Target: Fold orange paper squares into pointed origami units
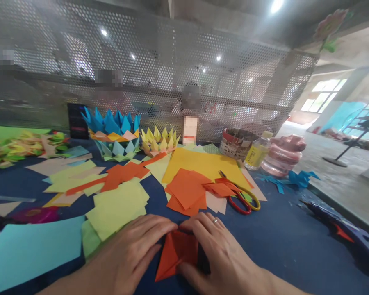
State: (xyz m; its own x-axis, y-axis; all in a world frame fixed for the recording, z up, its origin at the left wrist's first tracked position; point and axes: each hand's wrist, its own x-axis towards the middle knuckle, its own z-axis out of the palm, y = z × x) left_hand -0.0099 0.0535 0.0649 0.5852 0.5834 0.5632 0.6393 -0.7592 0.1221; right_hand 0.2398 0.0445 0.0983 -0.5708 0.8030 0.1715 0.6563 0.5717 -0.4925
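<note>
A folded red-orange sheet of paper (177, 252) lies on the dark blue table cloth close in front of me. At its upper left edge, my left hand (143, 235) presses with fingers held together, thumb along the side. My right hand (212, 241), with a ring on one finger, covers its right side; the thumb rests on the lower part and the fingertips are at the top edge. Just beyond the hands is a stack of square orange paper (187, 190). A pair of scissors (240, 196) with red and yellow handles lies to its right, overlapping a smaller orange piece.
Light green sheets (118, 209) and a light blue sheet (39, 250) spread on the left. Behind stand a blue folded-paper ring (112, 123), a yellow one (160, 141), a round basket (236, 143), a bottle (258, 151) and a pink jar (281, 157). A glue gun (341, 229) lies right.
</note>
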